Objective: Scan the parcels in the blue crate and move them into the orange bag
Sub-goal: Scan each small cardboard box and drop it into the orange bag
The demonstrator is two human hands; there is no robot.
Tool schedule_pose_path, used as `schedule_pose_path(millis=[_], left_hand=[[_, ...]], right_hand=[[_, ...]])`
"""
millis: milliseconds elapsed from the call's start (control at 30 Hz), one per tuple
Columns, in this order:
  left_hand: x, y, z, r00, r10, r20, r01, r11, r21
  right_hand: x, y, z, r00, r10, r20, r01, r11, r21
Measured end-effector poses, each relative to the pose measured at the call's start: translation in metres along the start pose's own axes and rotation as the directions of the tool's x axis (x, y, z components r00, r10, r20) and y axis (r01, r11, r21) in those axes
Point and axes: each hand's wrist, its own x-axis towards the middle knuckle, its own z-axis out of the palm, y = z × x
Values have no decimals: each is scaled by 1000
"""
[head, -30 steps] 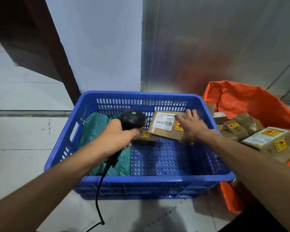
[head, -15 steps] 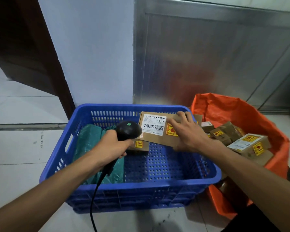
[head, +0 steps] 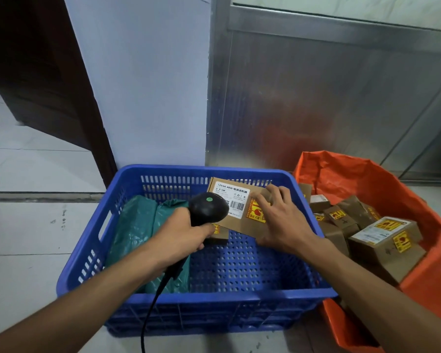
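On the left of the blue crate [head: 87, 253] lie two green poly mailers [head: 138, 233], soft and crinkly, the sort of thing that will sag and slide if taken by a corner; I'd judge a full grasp across the middle suits them best.

The left hand [head: 182, 238] reaches in from the near left, forearm low over the crate's near rim, fingers wrapped round the grip of a black handheld scanner [head: 209, 208] with its cable trailing down toward the floor. A green light shows on the scanner's head, which points at the label of the flat cardboard parcel [head: 239, 212]. Just beneath the scanner, a small brown box [head: 219, 233] sits on the crate floor, mostly hidden.

The flat parcel is held tilted above the far right part of the crate, its white barcode label [head: 233, 198] turned up toward the scanner. It looks stiff and light, a thin carton that keeps its shape; its edges are the natural place to hold, leaving the label clear. The right hand [head: 280, 220] does roughly that, fingers spread over the right end and pinching it, partly covering a yellow sticker.

To the right, the orange bag [head: 418, 200] stands open on the floor, touching the crate, with several brown boxes inside.
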Motion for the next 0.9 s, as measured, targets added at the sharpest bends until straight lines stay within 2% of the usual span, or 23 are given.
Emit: schedule_pose_path(millis=[300, 633, 900], left_hand=[[21, -2, 10, 1000, -14, 2, 14, 1000, 7], [25, -7, 10, 999, -32, 16, 32, 999, -12], [19, -3, 10, 997, -35, 61, 38, 999, -34]], right_hand=[[11, -2, 9, 999, 16, -39, -16, 1000, 3], [10, 3, 12, 997, 68, 42, -67, 998, -10], [11, 2, 15, 997, 61, 37, -62, 998, 1]])
